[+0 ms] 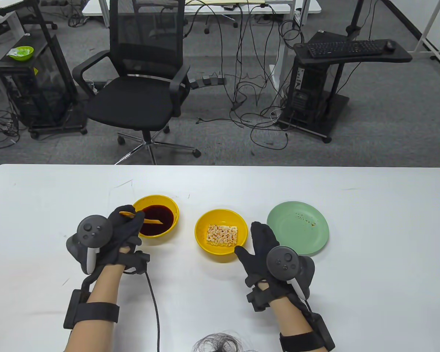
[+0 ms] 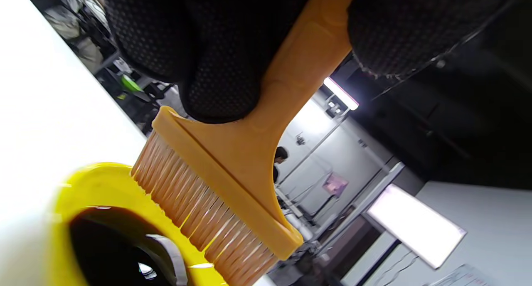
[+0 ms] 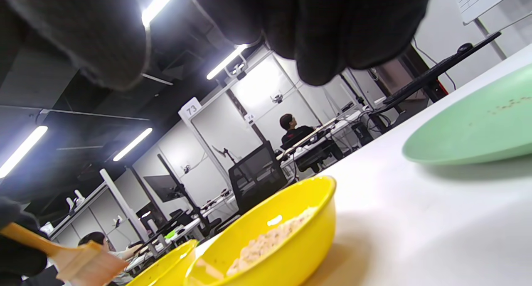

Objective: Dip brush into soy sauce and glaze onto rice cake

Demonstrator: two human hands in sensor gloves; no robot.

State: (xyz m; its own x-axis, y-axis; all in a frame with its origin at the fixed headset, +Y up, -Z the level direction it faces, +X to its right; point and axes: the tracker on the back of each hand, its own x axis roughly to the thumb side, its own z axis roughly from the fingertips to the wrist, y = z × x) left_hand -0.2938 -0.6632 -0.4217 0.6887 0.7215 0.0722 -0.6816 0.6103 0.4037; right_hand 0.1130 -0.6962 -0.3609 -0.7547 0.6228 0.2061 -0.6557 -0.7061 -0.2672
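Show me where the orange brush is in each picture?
Table view: the brush is left of centre, gripped by the left hand, over the soy sauce bowl.
Left wrist view: it fills the middle, bristles pointing down at the bowl.
Right wrist view: bottom left corner.
Shared landmark: the yellow soy sauce bowl.

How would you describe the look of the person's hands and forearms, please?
Both the left hand and right hand wear black textured gloves with dark grey trackers on their backs. Bare forearms carry black straps with small boxes; a black cable trails from the left wrist.
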